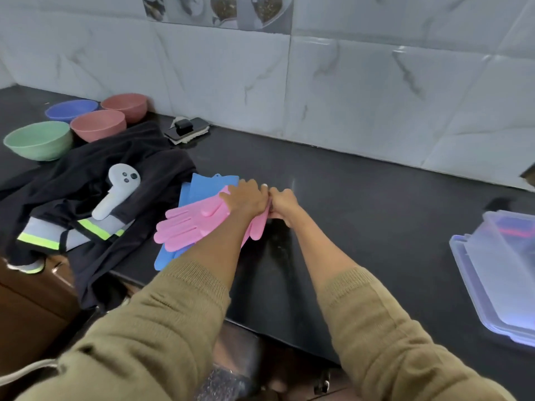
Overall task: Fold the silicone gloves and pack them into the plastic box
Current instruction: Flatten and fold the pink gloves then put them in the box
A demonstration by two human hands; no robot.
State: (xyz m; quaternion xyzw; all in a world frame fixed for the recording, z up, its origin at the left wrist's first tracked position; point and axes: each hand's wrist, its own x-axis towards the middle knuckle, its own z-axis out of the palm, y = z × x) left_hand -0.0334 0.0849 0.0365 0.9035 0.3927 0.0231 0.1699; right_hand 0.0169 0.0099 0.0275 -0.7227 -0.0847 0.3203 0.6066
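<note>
Pink silicone gloves: matt, smooth, soft-looking. Clear plastic box: translucent, slightly glossy. Black stone-like countertop: polished, reflective. White marbled wall tiles: glazed, shiny. Dark cloth garment: matt fabric. Olive knit sleeves: ribbed cuffs.

You're at a glossy black countertop against a wall of white marble-look tiles, with a strip of food-picture tiles up top. Brown wooden cabinet front sits below at left.

Soft, even daylight fills the scene, the glossy black bench shows faint glare, and wide-angle distortion bends the slightly blurred edges.
</note>
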